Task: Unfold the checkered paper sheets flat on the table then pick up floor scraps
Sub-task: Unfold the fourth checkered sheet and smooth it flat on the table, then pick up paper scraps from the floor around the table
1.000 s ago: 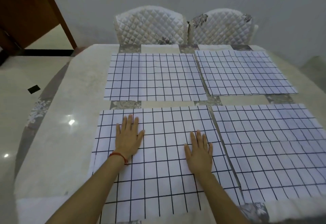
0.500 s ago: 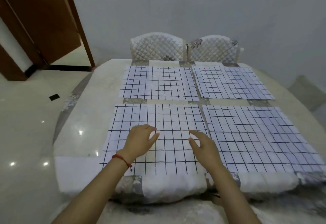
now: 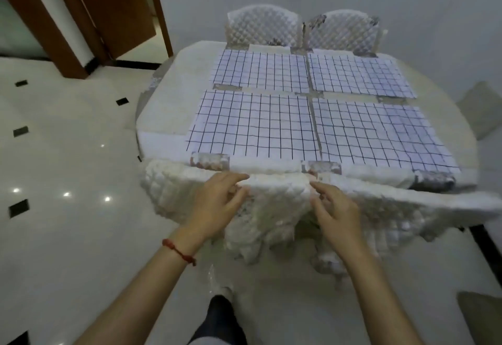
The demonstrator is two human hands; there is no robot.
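Note:
Several checkered paper sheets lie unfolded and flat on the marble table (image 3: 163,123), in two rows: near left sheet (image 3: 252,124), near right sheet (image 3: 380,138), far left sheet (image 3: 260,70), far right sheet (image 3: 355,75). My left hand (image 3: 217,203) and my right hand (image 3: 334,209) are off the table, in front of its near edge, over the top of a white quilted chair back (image 3: 274,200). Both hands hold nothing, with fingers loosely spread. I see no paper scraps on the visible floor.
Two quilted chairs (image 3: 260,27) (image 3: 342,27) stand at the table's far side. Glossy white floor with small black tile insets (image 3: 122,101) spreads to the left. A brown door (image 3: 119,5) is at the back left. My dark-clothed leg (image 3: 222,317) shows below.
My hands lifted off the near left sheet and drew back past the table's edge to the chair back. The view pulled away from the table and rose.

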